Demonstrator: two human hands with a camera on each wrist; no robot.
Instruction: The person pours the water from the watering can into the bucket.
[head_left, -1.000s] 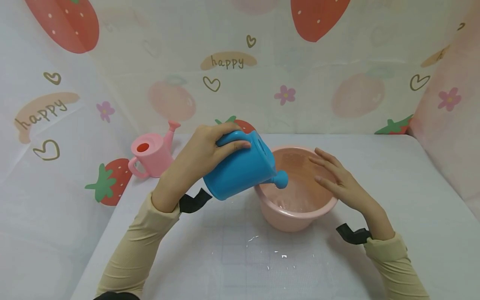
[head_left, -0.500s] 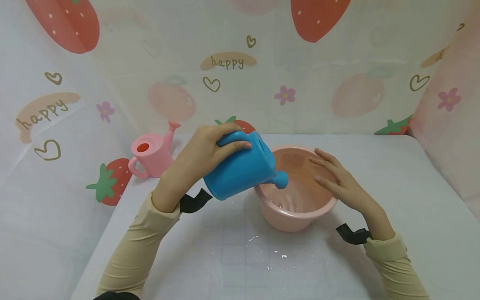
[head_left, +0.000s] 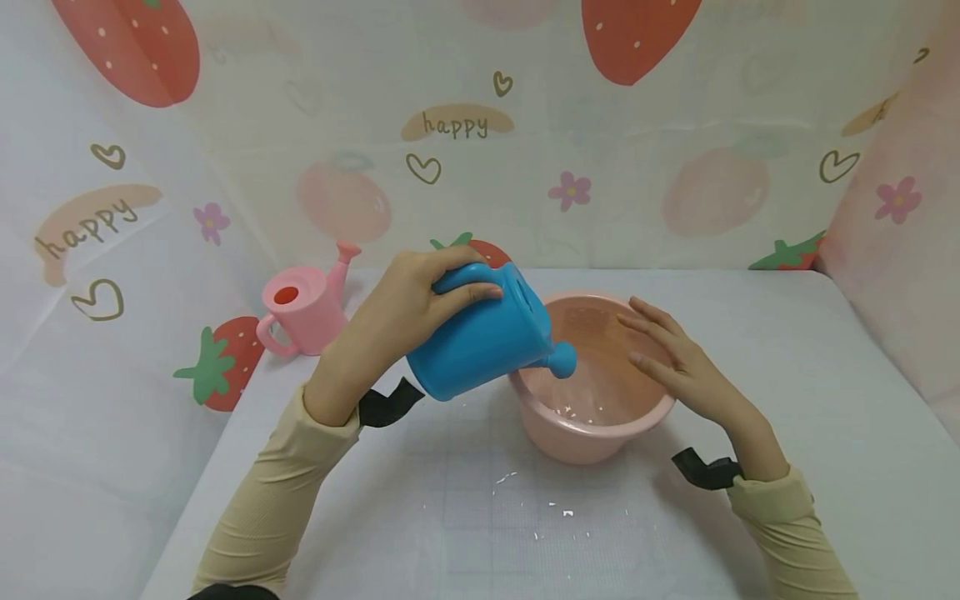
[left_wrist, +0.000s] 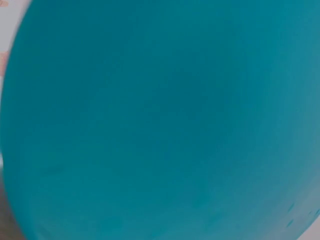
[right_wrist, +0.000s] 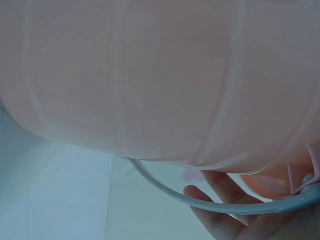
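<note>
My left hand [head_left: 420,292] grips the blue watering can [head_left: 480,342] by its handle, thumb along the top. The can is tilted, and its spout hangs over the left part of a pink basin [head_left: 577,442]. Small bright ripples show in the basin under the spout; no stream can be made out. In the left wrist view the can's blue wall [left_wrist: 160,120] fills nearly everything. My right hand [head_left: 682,367] is at the basin's right rim with fingers extended. In the right wrist view, its fingers [right_wrist: 220,215] show beyond the basin's grey handle [right_wrist: 200,204].
A pink watering can [head_left: 303,304] with an orange-red opening stands upright at the back left of the white table [head_left: 810,358]. Small wet-looking spots [head_left: 567,512] lie on the tabletop before the basin. Printed curtains [head_left: 615,150] stand behind and at both sides.
Both hands and the tilted blue watering can stay in place. Only the bright ripples inside the basin shift from frame to frame.
</note>
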